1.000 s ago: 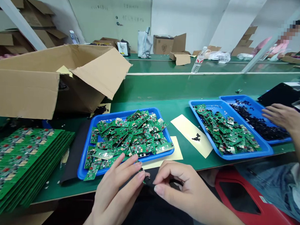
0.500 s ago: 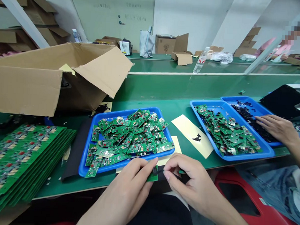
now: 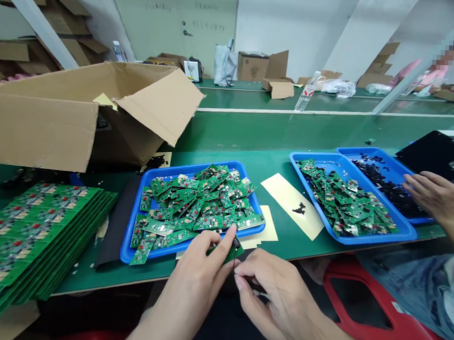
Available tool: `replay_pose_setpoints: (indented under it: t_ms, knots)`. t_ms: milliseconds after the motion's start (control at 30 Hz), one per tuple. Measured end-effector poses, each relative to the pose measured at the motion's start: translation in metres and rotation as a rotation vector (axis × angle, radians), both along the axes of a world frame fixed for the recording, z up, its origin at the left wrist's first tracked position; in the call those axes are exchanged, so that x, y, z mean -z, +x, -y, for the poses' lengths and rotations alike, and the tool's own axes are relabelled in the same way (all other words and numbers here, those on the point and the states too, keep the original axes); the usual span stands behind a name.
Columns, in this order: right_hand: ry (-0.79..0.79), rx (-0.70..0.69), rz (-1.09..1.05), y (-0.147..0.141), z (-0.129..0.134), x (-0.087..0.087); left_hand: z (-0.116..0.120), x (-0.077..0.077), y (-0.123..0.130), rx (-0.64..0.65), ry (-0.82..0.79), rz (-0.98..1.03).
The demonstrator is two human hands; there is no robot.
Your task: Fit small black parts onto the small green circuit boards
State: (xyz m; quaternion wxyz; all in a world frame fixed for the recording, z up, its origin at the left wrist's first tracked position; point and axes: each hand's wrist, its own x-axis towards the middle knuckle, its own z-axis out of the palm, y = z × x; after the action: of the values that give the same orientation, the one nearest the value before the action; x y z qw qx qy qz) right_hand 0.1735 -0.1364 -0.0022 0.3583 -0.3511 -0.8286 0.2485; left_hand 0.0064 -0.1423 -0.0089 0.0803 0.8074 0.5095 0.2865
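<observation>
My left hand (image 3: pixel 196 271) is closed on a small green circuit board (image 3: pixel 237 250) with a black part on its face, just in front of the near edge of a blue tray (image 3: pixel 133 248). That tray is heaped with loose circuit boards (image 3: pixel 195 203). Right beside the board, the fingertips of my right hand (image 3: pixel 278 287) are pinched together at its lower edge. A thin dark sliver shows at those fingertips, too small to name. My fingers cover much of the held board.
Stacked board panels (image 3: pixel 32 236) stand at left below an open cardboard box (image 3: pixel 36 131). Yellow paper (image 3: pixel 282 192) bears small black pieces. On the right are a second tray of boards (image 3: pixel 359 241) and a tray of black parts (image 3: pixel 395 197), where a co-worker's hand (image 3: pixel 434 196) reaches.
My right hand has moved lower and slightly left, to the board's lower edge. The held board has tilted. The co-worker's hand has shifted right over the black parts.
</observation>
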Motion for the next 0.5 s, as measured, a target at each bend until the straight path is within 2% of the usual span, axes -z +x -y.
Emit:
replay_pose_setpoints:
  t_ms: [100, 200, 500]
  knots:
    - [-0.063, 0.001, -0.091, -0.005, 0.004, 0.007, 0.001, 0.001, 0.001, -0.017, 0.017, 0.037]
    - [-0.191, 0.017, -0.16, -0.009, 0.006, 0.011, 0.001, 0.003, 0.002, -0.042, 0.016, 0.064]
    - [-0.512, 0.142, -0.242, 0.004, -0.008, 0.006, 0.0, -0.002, 0.0, -0.071, 0.107, 0.119]
